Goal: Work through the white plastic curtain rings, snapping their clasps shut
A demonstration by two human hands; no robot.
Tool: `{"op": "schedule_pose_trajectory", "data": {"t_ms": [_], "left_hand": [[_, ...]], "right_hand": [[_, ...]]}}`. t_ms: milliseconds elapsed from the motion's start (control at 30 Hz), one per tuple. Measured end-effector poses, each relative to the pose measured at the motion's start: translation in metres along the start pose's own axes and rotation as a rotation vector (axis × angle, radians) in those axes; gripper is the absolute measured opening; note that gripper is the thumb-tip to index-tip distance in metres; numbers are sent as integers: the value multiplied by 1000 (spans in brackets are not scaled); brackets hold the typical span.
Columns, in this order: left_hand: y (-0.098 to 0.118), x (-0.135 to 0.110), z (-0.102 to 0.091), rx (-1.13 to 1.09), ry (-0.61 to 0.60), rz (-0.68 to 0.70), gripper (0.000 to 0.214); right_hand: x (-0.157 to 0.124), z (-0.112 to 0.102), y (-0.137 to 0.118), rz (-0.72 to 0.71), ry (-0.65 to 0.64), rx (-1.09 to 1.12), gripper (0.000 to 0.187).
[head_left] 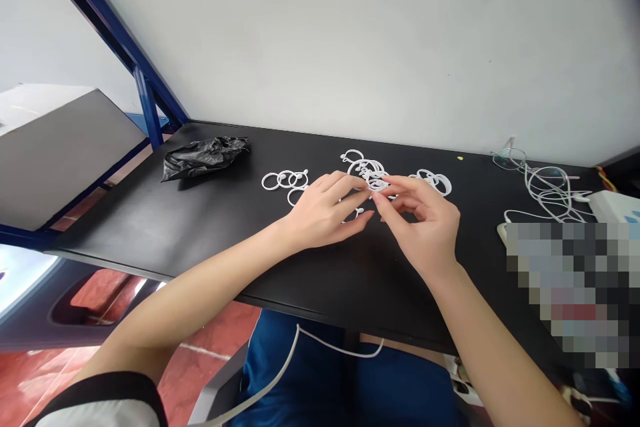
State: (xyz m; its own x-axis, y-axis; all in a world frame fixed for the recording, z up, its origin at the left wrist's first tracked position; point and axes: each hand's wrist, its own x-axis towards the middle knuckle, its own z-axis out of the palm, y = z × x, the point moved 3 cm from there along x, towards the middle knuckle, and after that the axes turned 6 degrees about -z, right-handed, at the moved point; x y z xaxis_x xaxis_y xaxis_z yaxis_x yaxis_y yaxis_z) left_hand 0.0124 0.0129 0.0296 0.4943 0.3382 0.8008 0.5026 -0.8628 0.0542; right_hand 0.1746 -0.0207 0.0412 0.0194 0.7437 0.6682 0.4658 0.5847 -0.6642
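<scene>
White curtain rings (371,168), each with a small eyelet, lie in a pile on the black tabletop. My left hand (327,210) reaches over the near side of this pile, fingers stretched out and thumb apart, its fingertips at the rings. From the right, my right hand (423,220) meets it there, thumb and forefinger pinching at a white ring; the fingertips partly hide it. A few linked-looking rings (285,179) rest left of my left hand. Another small group of rings (442,183) lies beyond my right hand, partly covered by it.
A crumpled black plastic bag (205,157) lies at the back left of the table (200,233). Glasses (510,159), tangled white earphones (553,197) and a white box (613,205) sit at the right. A blue metal frame (107,20) rises at the left; a pale wall stands behind.
</scene>
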Motion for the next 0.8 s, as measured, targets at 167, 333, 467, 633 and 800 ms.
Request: {"op": "schedule_pose_trajectory", "data": {"t_ms": [167,333,467,633,800], "left_hand": [[2,1,-6,-18,132,80,11],[4,2,-8,17,137,108,6],[3,0,-8,-34,145,119,10],[2,-2,-6,-78,144,94,16],[0,-1,-11,-208,207,36,30]], "right_hand": [[-3,0,-3,-91,47,-26,28],[-3,-1,-4,-171,41,-72,23],[-2,-1,-4,-213,35,-70,20],[-2,-2,-5,-292,68,-36,21],[-4,-3,-10,-326,81,35,28]]}}
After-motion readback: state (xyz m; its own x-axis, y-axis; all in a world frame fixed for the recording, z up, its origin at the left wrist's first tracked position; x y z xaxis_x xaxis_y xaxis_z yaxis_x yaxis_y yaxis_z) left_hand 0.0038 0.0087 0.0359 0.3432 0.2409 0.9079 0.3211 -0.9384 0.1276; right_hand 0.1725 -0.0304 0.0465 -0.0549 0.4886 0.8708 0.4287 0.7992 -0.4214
